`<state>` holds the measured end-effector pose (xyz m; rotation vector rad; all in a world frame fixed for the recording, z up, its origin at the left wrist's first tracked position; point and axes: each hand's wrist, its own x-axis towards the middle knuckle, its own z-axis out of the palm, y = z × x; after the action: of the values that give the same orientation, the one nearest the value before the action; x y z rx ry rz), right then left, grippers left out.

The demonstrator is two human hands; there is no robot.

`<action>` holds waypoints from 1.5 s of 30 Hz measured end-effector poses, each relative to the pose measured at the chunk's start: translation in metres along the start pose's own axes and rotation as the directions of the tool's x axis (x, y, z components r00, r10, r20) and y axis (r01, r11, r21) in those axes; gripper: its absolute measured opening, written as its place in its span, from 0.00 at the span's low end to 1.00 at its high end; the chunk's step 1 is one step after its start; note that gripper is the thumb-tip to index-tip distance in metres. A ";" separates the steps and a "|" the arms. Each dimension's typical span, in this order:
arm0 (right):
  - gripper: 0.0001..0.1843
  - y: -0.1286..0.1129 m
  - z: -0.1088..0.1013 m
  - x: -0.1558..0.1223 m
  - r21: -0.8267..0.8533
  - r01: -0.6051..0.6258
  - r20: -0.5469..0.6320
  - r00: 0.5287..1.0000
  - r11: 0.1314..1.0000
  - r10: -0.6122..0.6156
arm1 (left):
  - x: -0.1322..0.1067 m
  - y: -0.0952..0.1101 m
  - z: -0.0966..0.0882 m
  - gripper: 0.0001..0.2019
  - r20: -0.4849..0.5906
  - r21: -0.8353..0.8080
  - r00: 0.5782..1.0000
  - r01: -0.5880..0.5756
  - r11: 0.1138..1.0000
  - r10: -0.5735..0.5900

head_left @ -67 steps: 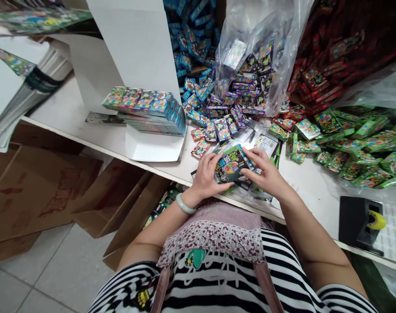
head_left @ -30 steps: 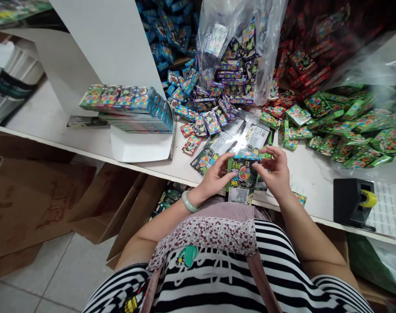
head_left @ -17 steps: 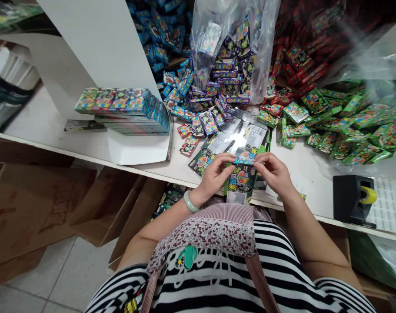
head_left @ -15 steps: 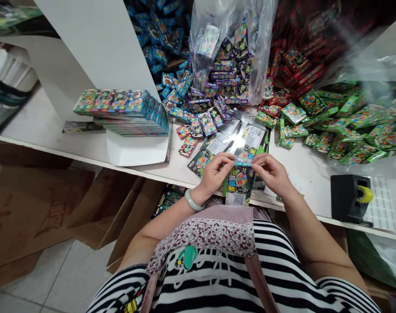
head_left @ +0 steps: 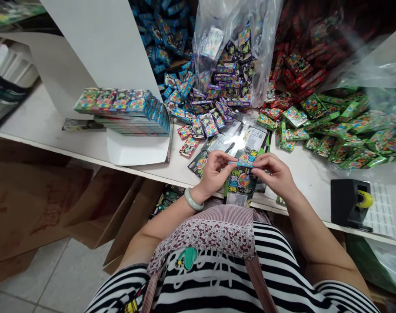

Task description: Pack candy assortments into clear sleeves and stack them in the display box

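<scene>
Although I have only the head view to work from at this distance, I can see the left hand (head_left: 217, 171) and the right hand (head_left: 272, 170) each pinching one end of a narrow blue piece (head_left: 241, 164) between thumb and fingers; it spans the gap between them, nearly level, near the front edge of the table (head_left: 70, 141), with a dark printed packet (head_left: 240, 187) showing just on the body side of it; whether the piece is one box on edge or several in a row, and whether it touches the packet, I cannot tell; I judge the step in hand to be squaring that piece by its ends; the next move, to my mind, calls for even pressure from both pinches, so that neither end slips or gets crushed; beyond the hands, loose purple boxes (head_left: 230, 82) spill from a clear bag (head_left: 266, 61); off to the left a neat stack of boxes (head_left: 116, 102) rests partly on white card (head_left: 139, 150); to the right lie green boxes (head_left: 354, 130), with a black tape dispenser (head_left: 347, 204) nearer the edge.
</scene>
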<state>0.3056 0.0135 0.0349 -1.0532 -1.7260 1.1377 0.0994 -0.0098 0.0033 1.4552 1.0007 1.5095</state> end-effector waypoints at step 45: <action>0.09 -0.022 0.011 0.015 -0.442 -0.003 -0.053 0.998 0.897 -0.023 | 0.009 0.017 -0.010 0.09 0.322 0.526 0.916 -0.385 0.758 0.241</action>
<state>0.2859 0.0187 0.0556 -1.3294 -1.9929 0.7085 0.0885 -0.0081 0.0218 2.2870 1.1704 1.2511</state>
